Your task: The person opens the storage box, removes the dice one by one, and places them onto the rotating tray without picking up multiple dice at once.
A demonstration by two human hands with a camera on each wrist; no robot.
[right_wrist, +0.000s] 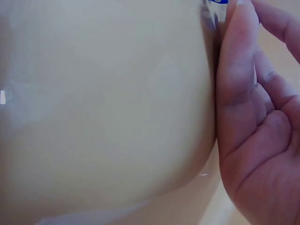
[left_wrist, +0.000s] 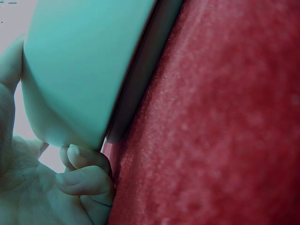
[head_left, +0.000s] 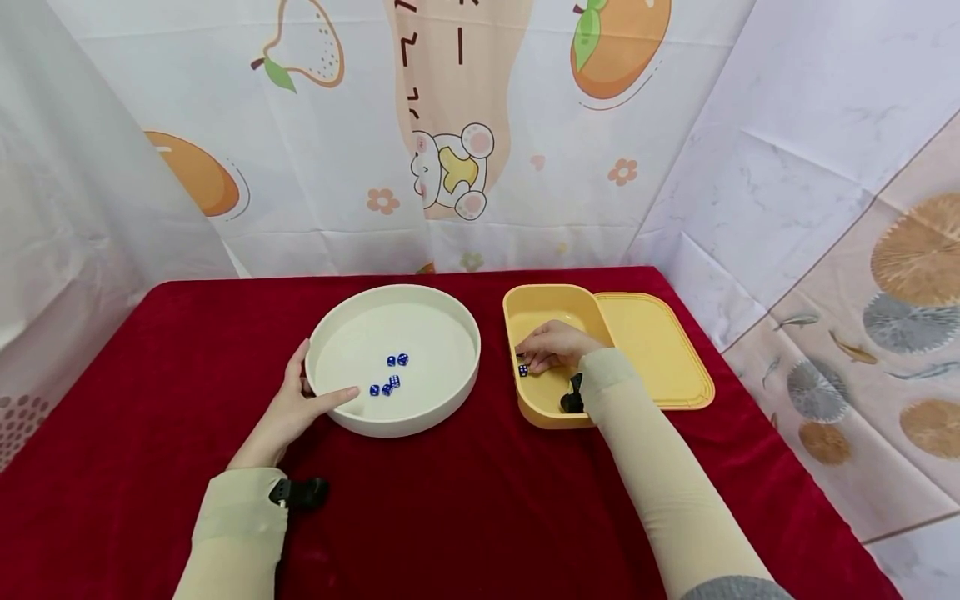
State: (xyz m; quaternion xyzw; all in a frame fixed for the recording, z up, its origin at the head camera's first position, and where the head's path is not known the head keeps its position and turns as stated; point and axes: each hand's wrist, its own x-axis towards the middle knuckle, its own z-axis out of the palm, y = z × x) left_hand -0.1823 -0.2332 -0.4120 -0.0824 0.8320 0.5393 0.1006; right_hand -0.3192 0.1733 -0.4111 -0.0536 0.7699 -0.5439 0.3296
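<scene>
a round white bowl (head_left: 442, 383) is taken as the landmark on the red-covered bench (head_left: 450, 500). five blue dice (head_left: 392, 373) are seen lying inside the bowl, near its middle, in a loose cluster. the bowl's rim is gripped at its left side by the left hand (head_left: 296, 404), the thumb laid over the edge and the fingers curled under the outer wall, as is shown close up in the left wrist view (left_wrist: 79, 173).

just to the right of the bowl, and apart from it, a yellow box (head_left: 536, 408) is placed, with its yellow lid (head_left: 660, 350) lying against its far right side. the right hand (head_left: 551, 346) is lowered into the box, and one more blue die (head_left: 522, 370) is seen at its fingertips; the fingers are bent around it, so it appears to be pinched, though the grip is partly hidden.

judging by this, most of the dice are already moved into the bowl, and at least one is left in the box. whether others remain under the hand cannot be told.
</scene>
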